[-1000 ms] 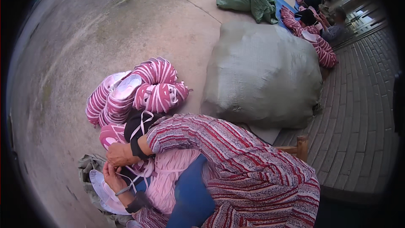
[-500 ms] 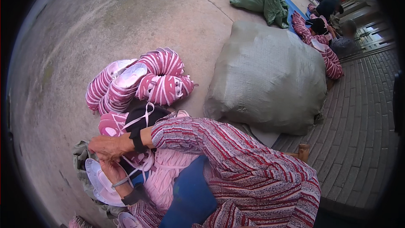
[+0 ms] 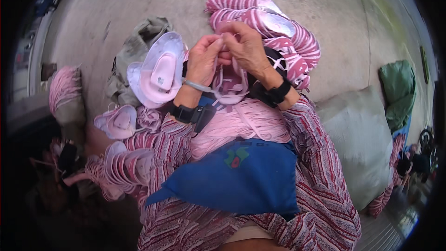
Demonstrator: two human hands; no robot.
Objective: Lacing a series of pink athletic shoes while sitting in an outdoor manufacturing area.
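My left hand [image 3: 203, 59] and my right hand [image 3: 245, 46] are raised together, fingertips meeting. Both pinch a thin pale pink cord [image 3: 222, 76] that hangs down between my wrists. A thick bundle of the same pink cords [image 3: 241, 125] lies across my lap above a blue cloth [image 3: 232, 181]. Just left of my left hand lies an upturned pink brimmed hat [image 3: 158, 72]. Behind my hands lie rolled stacks of pink hats [image 3: 278, 25] on the concrete. Each wrist wears a black band.
An olive bag [image 3: 134, 49] lies behind the upturned hat. More pink hats [image 3: 118, 122] and a nested stack [image 3: 123, 167] sit at my left. A large grey sack [image 3: 360, 139] and a green bundle [image 3: 399, 88] lie on the right.
The view has swung round and down onto my lap. My hands, earlier apart low on the left, have come up and together on the cord in front of the stacked hats.
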